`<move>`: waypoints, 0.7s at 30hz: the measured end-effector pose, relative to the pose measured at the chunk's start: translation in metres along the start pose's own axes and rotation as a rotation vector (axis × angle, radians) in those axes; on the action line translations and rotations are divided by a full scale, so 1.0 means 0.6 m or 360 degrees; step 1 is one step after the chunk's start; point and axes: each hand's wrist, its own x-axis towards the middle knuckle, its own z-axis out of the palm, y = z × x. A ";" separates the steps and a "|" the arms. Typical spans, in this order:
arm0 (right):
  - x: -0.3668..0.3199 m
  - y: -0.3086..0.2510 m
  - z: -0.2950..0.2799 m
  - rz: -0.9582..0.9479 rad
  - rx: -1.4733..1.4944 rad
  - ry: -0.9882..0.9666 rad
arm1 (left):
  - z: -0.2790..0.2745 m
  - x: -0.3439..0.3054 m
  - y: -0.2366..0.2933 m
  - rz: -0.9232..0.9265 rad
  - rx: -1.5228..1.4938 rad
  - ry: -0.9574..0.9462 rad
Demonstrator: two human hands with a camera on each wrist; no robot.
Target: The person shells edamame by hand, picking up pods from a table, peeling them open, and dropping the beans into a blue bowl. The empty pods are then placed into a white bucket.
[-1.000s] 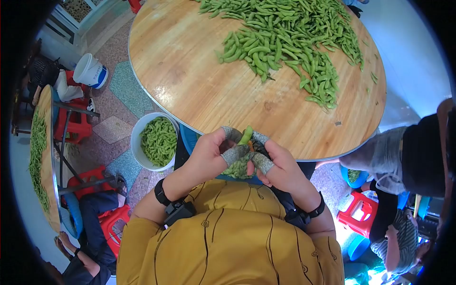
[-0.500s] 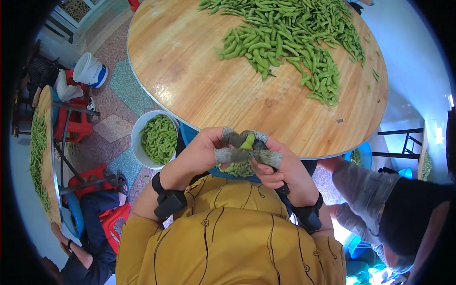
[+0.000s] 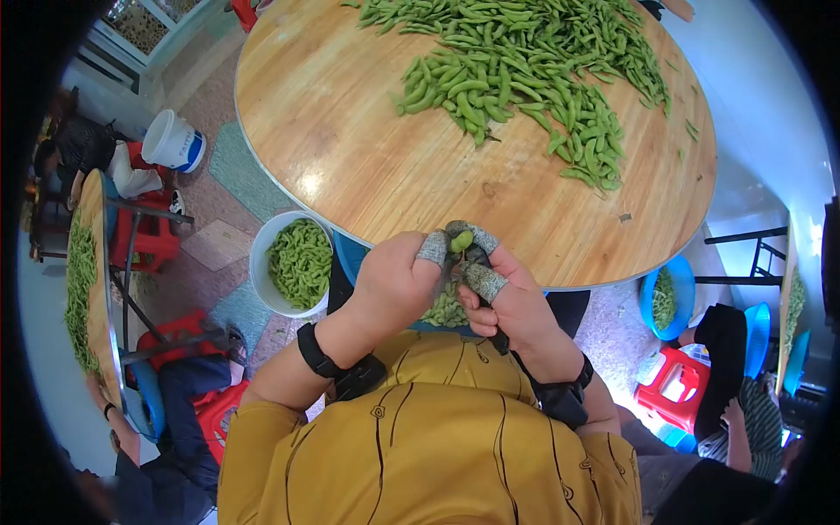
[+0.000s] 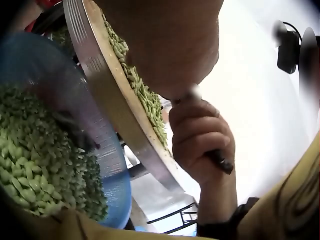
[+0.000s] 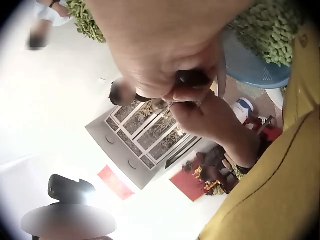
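Grey coverings wrap the fingertips of both hands, which meet at the near table edge. My left hand pinches a green pod in the head view. Against the same pod are the thumb and forefinger of my right hand, whose other fingers curl round a dark handle. The left wrist view shows that handle sticking out below the right hand. The tool's working end is hidden. Below the hands, a blue basket holds green beans.
Green pods are heaped on the round wooden table. A white bucket of pods stands left of the lap. Other people sit at a table on the left; a red stool and a blue basin are at right.
Both hands stay together, but the left has turned, its back now facing up, and the pod looks shorter from above. A person at the right has shifted towards the lower right.
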 end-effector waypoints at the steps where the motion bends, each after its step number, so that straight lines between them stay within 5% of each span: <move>1: -0.001 0.003 -0.001 -0.0017 0.0058 0.0000 | 0.005 -0.001 0.000 0.0030 -0.0013 0.0064; 6: -0.007 0.022 -0.015 0.0025 0.0089 0.0029 | 0.012 0.004 0.020 -0.0140 -0.0569 0.0219; 8: -0.010 0.023 -0.019 0.0048 0.0093 0.0021 | 0.005 -0.005 0.021 -0.0723 -0.1225 -0.0115; 9: -0.013 0.021 -0.023 0.0063 0.0117 -0.0050 | 0.004 -0.009 0.014 -0.0721 -0.1226 -0.0117; 11: -0.018 0.015 -0.031 0.0079 0.0144 -0.0121 | 0.004 -0.020 -0.005 -0.1236 -0.2281 -0.0452; 13: -0.018 0.004 -0.036 -0.0091 -0.0575 0.0031 | -0.008 -0.025 -0.007 -0.1129 -0.1994 -0.0486; 14: -0.012 0.007 -0.039 -0.0087 -0.0574 0.0034 | -0.014 -0.025 -0.004 -0.1017 -0.1710 -0.0518; 16: 0.007 0.021 -0.048 -0.0738 -0.1502 0.0320 | -0.028 -0.020 0.003 -0.0753 -0.1360 -0.0510; 17: 0.013 0.021 -0.048 -0.0736 -0.1503 0.0322 | -0.034 -0.017 0.007 -0.0491 -0.1006 -0.0492; 21: 0.021 0.022 -0.042 -0.0767 -0.1604 0.0227 | -0.054 -0.018 0.011 -0.0458 -0.1040 -0.0558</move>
